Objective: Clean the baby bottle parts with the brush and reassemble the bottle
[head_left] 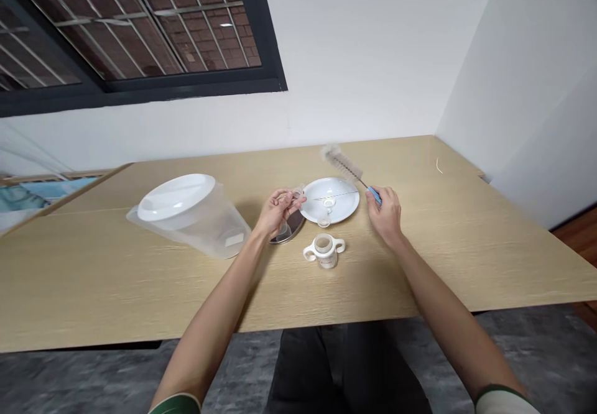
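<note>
My right hand is closed round the blue handle of a bottle brush, its bristle head pointing up and left above a white plate. Between the fingertips of my left hand is a small clear bottle part, at the plate's left edge; its exact kind is too small to tell. A white ring lies on the plate, and a clear cap-like piece sits at its near rim. Nearer to me stands a small baby bottle with two white handles, its top uncapped.
To the left is a large translucent pitcher with a white lid. A dark round tray, partly hidden by my left hand, holds a clear piece. A thin white strip lies at the far right. Behind the table are a wall and barred window.
</note>
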The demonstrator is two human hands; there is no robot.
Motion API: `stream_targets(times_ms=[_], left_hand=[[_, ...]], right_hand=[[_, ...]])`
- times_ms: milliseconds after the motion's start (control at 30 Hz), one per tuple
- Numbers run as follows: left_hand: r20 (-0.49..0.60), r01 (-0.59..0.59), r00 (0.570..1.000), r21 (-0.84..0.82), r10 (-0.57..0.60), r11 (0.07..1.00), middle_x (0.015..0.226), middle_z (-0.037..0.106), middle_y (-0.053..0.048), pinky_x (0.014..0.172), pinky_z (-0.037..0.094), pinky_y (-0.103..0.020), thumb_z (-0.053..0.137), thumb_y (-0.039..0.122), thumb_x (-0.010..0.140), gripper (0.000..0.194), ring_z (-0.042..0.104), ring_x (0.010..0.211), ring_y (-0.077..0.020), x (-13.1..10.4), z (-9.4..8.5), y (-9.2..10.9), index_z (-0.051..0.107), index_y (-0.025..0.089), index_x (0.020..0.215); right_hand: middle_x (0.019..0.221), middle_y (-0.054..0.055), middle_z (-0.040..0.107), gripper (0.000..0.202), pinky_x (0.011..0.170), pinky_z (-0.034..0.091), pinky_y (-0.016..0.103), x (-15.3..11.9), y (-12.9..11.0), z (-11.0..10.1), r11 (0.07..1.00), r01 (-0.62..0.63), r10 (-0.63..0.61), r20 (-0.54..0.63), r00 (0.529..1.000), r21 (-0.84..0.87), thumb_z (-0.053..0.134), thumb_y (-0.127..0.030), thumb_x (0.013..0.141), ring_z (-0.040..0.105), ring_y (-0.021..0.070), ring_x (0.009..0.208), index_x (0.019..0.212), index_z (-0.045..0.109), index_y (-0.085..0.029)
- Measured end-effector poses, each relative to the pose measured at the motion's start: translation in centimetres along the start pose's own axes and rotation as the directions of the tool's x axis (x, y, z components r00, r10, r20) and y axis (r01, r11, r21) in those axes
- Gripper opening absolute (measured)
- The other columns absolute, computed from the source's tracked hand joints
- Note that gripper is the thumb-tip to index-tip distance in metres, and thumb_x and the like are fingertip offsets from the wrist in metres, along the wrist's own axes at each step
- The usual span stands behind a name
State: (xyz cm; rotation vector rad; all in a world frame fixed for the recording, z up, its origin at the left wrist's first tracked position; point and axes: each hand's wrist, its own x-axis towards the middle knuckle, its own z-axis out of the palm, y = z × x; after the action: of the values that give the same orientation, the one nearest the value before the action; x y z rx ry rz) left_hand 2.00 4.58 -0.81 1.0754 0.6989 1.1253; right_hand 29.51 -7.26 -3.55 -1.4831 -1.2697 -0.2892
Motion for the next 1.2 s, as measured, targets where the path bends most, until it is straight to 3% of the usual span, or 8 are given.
stream_targets(times_ms=[233, 333, 433, 500, 667, 767, 967, 1200], left_hand=[[-0.064, -0.022, 0.998, -0.096, 0.016, 0.995, 0.092, 0.079, -0.009, 0.074, 0.062, -0.02, 0.094, 0.039, 0.067, 0.045, 0.077, 0.082, -0.0155, -1.0, -0.9, -0.2, 0.061, 0.015, 0.086], [-0.111, -0.042, 0.993, -0.078, 0.033, 0.996, 0.097, 0.08, -0.01, 0.071, 0.06, -0.02, 0.099, 0.032, 0.057, 0.052, 0.077, 0.08, -0.0153, -1.2, -0.9, -0.2, 0.06, 0.016, 0.088], [-0.11, -0.082, 0.991, -0.039, 0.078, 0.996, 0.099, 0.081, -0.011, 0.08, 0.06, -0.025, 0.1, 0.028, 0.054, 0.06, 0.077, 0.084, -0.0171, -1.6, -0.9, -0.2, 0.064, 0.016, 0.1], [-0.116, -0.131, 0.984, 0.022, 0.133, 0.991, 0.098, 0.081, -0.011, 0.086, 0.059, -0.027, 0.1, 0.028, 0.054, 0.055, 0.077, 0.088, -0.018, -1.8, -0.9, -0.1, 0.069, 0.015, 0.098], [-0.13, -0.151, 0.975, 0.201, 0.179, 0.968, 0.097, 0.081, -0.011, 0.091, 0.06, -0.034, 0.098, 0.037, 0.057, 0.059, 0.077, 0.089, -0.0226, -2.5, -0.9, 0.2, 0.078, 0.014, 0.108], [-0.114, -0.144, 0.978, 0.224, 0.173, 0.964, 0.097, 0.081, -0.011, 0.092, 0.06, -0.037, 0.097, 0.042, 0.058, 0.062, 0.076, 0.09, -0.0242, -2.7, -0.9, 0.0, 0.079, 0.014, 0.111], [-0.15, -0.166, 0.97, 0.162, 0.19, 0.973, 0.091, 0.079, -0.009, 0.086, 0.061, -0.035, 0.098, 0.04, 0.053, 0.051, 0.074, 0.082, -0.0215, -2.8, -0.3, -0.8, 0.08, 0.013, 0.092], [-0.199, -0.164, 0.964, 0.087, 0.179, 0.983, 0.079, 0.073, -0.005, 0.079, 0.059, -0.031, 0.1, 0.034, 0.05, 0.047, 0.07, 0.074, -0.0156, -3.0, -0.1, -0.8, 0.075, 0.013, 0.085]], right_hand=[[0.101, 0.01, 0.071, 0.028, 0.083, 0.052, 0.037, -0.5, -1.3, -0.3, 0.999, 0.033, -0.036, 0.099, 0.994, 0.041, 0.051, -0.044, 0.1, 0.066, 0.0235, 0.094, 0.105, 0.065, -0.02], [0.096, 0.007, 0.073, 0.025, 0.073, 0.051, 0.034, -0.9, -2.1, -0.6, 0.997, -0.038, 0.025, 0.205, 0.979, 0.064, 0.053, -0.043, 0.098, 0.068, 0.0216, 0.081, 0.107, 0.062, -0.021], [0.086, 0.004, 0.073, 0.03, 0.065, 0.049, 0.032, -1.1, -3.0, -1.1, 0.992, -0.12, 0.097, 0.324, 0.941, 0.051, 0.054, -0.046, 0.097, 0.066, 0.0191, 0.066, 0.112, 0.06, -0.02], [0.088, 0.005, 0.074, 0.036, 0.067, 0.05, 0.032, -1.1, -3.6, -1.4, 0.992, -0.121, 0.099, 0.349, 0.932, 0.041, 0.052, -0.048, 0.099, 0.068, 0.0199, 0.07, 0.118, 0.062, -0.02], [0.108, 0.011, 0.075, 0.041, 0.084, 0.052, 0.037, -0.9, -4.0, -1.7, 0.998, 0.012, -0.035, 0.347, 0.937, 0.068, 0.037, -0.045, 0.105, 0.07, 0.0233, 0.099, 0.116, 0.067, -0.019], [0.104, 0.01, 0.074, 0.037, 0.082, 0.053, 0.037, -1.0, -3.5, -1.5, 0.996, 0.081, -0.089, 0.332, 0.939, 0.04, 0.042, -0.046, 0.104, 0.069, 0.023, 0.096, 0.113, 0.066, -0.019], [0.099, 0.008, 0.076, 0.033, 0.072, 0.056, 0.033, -1.6, -3.2, -1.2, 0.989, 0.149, -0.14, 0.36, 0.922, 0.0, 0.05, -0.047, 0.101, 0.07, 0.0199, 0.08, 0.114, 0.065, -0.021], [0.11, 0.011, 0.078, 0.033, 0.081, 0.06, 0.037, -2.0, -3.5, -1.0, 0.961, 0.274, -0.264, 0.359, 0.895, 0.025, 0.052, -0.037, 0.102, 0.074, 0.0219, 0.092, 0.125, 0.068, -0.02]])
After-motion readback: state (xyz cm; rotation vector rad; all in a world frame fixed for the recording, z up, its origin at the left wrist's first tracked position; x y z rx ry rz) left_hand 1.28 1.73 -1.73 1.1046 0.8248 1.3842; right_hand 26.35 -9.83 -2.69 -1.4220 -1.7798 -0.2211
